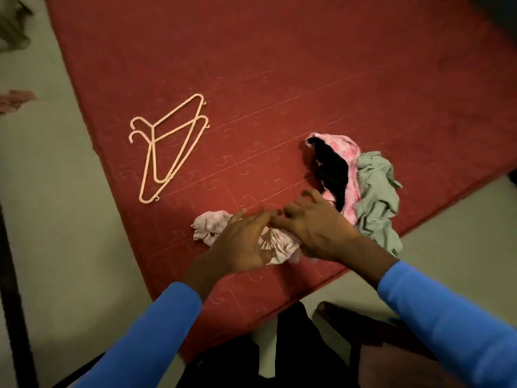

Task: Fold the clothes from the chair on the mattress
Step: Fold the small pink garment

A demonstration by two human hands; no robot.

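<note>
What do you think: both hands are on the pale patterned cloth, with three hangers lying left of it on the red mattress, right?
Not quite: the head view shows two hangers, not three. Otherwise yes: left hand and right hand are on the pale patterned cloth, hangers left of it on the red mattress.

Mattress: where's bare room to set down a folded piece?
The widest bare stretch is the far half of the mattress, beyond the hangers and the clothes pile. A narrower lane runs between those two. The near edge is crowded: left hand and right hand on the small garment.
</note>
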